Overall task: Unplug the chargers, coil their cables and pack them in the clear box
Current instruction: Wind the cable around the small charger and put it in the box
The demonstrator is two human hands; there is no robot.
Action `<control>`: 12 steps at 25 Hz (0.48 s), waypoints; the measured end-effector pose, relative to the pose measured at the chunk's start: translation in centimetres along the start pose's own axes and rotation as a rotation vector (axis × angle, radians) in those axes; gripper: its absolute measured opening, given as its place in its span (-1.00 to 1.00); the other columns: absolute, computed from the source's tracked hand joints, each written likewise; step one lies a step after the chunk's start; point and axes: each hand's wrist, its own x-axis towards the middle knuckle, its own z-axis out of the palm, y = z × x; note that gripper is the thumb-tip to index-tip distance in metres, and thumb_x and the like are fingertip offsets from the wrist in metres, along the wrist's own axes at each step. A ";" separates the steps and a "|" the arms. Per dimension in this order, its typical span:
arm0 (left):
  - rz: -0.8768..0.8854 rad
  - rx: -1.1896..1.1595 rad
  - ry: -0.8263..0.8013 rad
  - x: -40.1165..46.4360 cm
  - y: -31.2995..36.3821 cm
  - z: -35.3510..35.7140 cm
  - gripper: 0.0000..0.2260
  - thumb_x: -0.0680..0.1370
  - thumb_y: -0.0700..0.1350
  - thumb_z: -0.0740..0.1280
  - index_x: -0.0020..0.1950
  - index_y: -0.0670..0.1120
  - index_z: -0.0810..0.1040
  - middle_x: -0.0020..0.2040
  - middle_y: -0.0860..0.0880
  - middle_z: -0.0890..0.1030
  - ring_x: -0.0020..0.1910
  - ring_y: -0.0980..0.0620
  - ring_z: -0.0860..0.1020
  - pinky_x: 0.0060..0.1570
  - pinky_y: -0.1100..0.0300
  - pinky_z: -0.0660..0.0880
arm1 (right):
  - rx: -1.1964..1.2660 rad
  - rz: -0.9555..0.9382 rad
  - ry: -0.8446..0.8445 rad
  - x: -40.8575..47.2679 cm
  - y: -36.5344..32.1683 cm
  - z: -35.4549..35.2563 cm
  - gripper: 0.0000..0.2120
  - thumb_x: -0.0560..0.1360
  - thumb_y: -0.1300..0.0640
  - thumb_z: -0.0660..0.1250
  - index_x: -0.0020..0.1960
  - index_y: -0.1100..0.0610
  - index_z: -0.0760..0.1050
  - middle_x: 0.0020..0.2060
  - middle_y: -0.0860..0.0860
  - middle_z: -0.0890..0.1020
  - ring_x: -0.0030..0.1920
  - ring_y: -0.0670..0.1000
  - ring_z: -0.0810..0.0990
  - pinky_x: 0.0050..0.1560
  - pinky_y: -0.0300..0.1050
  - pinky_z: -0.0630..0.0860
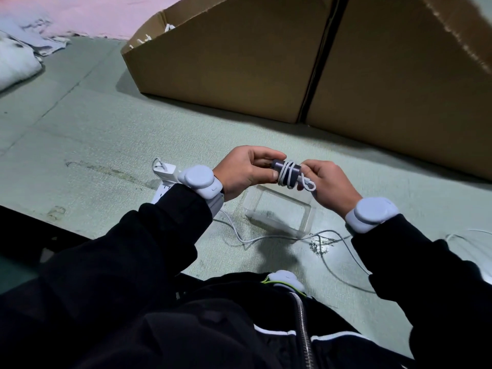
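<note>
A small dark grey charger [291,170] with a white cable [284,173] wound around it is held in mid-air between both hands. My left hand [243,171] grips the charger's left end with thumb and fingers. My right hand [328,183] pinches the right end, where a short loop of cable sticks out. Directly below, the clear box [279,214] stands on the green floor and looks empty. A white power strip [166,182] lies left of it, partly hidden by my left wrist, with a white charger [166,169] at its far end.
A large open cardboard box [266,62] stands behind the hands. A white cord [266,238] runs across the floor in front of the clear box. Crumpled white fabric [16,59] lies at the far left. Black sleeves and jacket fill the bottom of the view.
</note>
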 end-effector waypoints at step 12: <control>0.019 -0.025 0.265 0.8 -0.4 -0.4 -0.74 0.42 -0.43 0.38 0.06 -0.21 0.58 -0.07 -0.19 0.65 -0.11 -0.10 0.63 0.06 0.02 0.60 | -0.084 0.024 -0.192 -2.1 -2.2 3.2 -0.72 0.59 0.05 0.16 -0.08 0.13 0.61 -0.38 -0.01 0.68 -0.37 -0.19 0.55 -0.27 -0.21 0.44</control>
